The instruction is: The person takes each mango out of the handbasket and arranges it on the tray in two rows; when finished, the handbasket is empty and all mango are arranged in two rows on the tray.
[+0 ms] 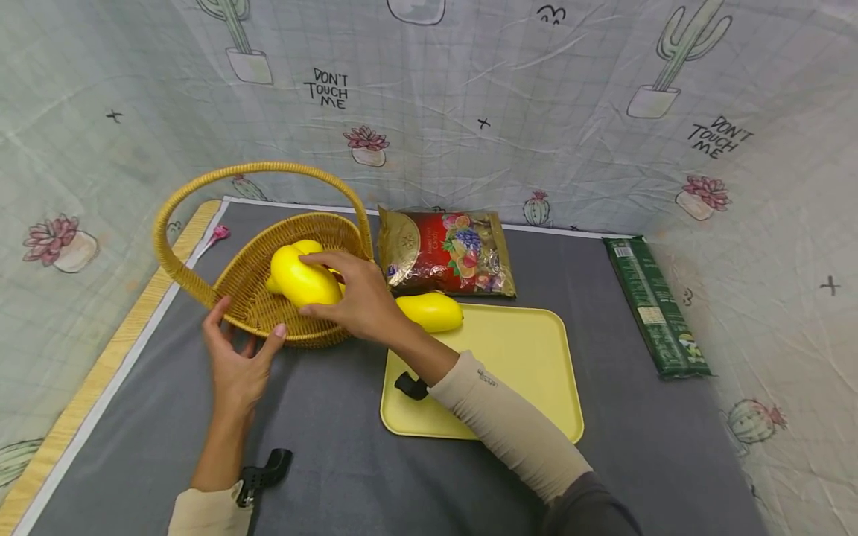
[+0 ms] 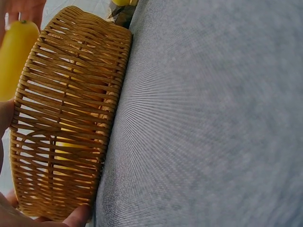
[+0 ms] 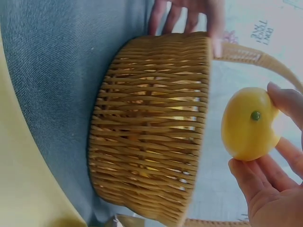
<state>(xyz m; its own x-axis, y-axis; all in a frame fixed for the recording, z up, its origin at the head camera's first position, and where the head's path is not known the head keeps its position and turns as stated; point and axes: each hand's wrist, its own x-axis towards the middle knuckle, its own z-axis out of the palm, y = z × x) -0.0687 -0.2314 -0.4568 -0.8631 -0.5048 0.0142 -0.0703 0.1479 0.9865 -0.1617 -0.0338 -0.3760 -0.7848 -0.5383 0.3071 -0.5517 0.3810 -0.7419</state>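
Note:
My right hand (image 1: pixel 367 296) holds a yellow mango (image 1: pixel 302 277) between thumb and fingers, over the opening of a wicker basket (image 1: pixel 330 228). In the right wrist view, the held mango (image 3: pixel 246 127) shows a small green stem spot and is apart from the basket wall (image 3: pixel 147 118). More yellow fruit (image 1: pixel 307 246) lies inside, partly hidden behind the held one. With thumb and fingers, my left hand (image 1: pixel 236 371) grips the basket's near left side at the rim. Another mango (image 1: pixel 436 311) rests at the upper left of a pale yellow tray (image 1: pixel 523 357), partly behind my right wrist.
Behind the tray lies a red and gold candy bag (image 1: pixel 445 253). A long green packet (image 1: pixel 657 309) is at the far right. A pink-tipped item (image 1: pixel 217 234) lies left of the basket. The basket's tall handle (image 1: pixel 261 168) arches up. A printed curtain (image 1: pixel 456 149) hangs behind the grey cloth.

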